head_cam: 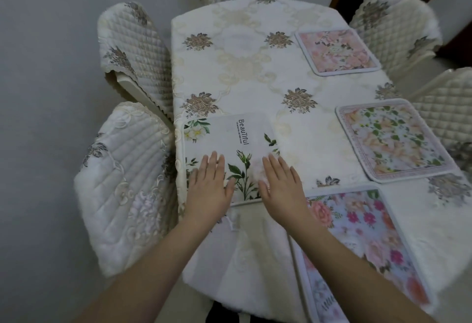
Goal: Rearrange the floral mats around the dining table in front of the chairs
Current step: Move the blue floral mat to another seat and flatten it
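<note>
Cloth-covered dining table (255,72); left hand (208,185) and right hand (282,185) flat, fingers straight, pressing white floral mat (227,139) lower-left of centre.

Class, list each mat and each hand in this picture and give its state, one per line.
White Beautiful mat: flat at table's left edge, under both hands.
Pink mat: flat, far right.
Green-leaf mat: flat, right.
Bright flower mat: flat, near right.
Left hand: open, pressing.
Right hand: open, pressing.
</note>
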`<action>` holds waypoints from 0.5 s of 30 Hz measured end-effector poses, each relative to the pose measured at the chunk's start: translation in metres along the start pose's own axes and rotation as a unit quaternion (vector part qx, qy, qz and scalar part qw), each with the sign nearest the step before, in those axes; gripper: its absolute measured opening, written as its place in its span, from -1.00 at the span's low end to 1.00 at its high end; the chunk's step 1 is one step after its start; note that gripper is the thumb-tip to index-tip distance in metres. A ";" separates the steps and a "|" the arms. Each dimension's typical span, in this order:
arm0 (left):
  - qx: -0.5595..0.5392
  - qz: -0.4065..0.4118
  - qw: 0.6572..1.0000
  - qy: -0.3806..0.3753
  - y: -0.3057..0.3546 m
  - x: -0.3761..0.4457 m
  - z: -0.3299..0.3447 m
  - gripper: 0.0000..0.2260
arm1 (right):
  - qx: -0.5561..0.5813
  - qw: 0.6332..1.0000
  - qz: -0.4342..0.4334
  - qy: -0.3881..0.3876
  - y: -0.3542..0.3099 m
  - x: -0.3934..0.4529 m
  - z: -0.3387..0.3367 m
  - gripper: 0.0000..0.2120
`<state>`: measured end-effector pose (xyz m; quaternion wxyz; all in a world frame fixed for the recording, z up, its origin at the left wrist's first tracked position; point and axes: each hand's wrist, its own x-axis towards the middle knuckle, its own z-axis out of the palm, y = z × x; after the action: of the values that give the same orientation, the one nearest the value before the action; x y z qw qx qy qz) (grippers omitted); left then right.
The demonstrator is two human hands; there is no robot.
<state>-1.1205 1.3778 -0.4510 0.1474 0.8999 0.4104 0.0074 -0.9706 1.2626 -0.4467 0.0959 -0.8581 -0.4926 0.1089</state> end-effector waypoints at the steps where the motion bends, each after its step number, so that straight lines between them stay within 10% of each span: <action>1: 0.003 0.014 1.000 0.003 0.004 -0.009 -0.004 -0.43 | -0.004 1.000 -0.002 0.006 -0.003 -0.011 -0.004 -0.45; 15: 0.103 0.173 0.978 0.058 0.031 -0.083 -0.011 -0.44 | -0.044 0.997 0.048 0.045 0.000 -0.116 -0.017 -0.42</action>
<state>-1.1546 1.3002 -0.4228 0.0264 0.9657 0.2548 0.0424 -1.0225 1.1615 -0.4201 0.0747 -0.8880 -0.4506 0.0533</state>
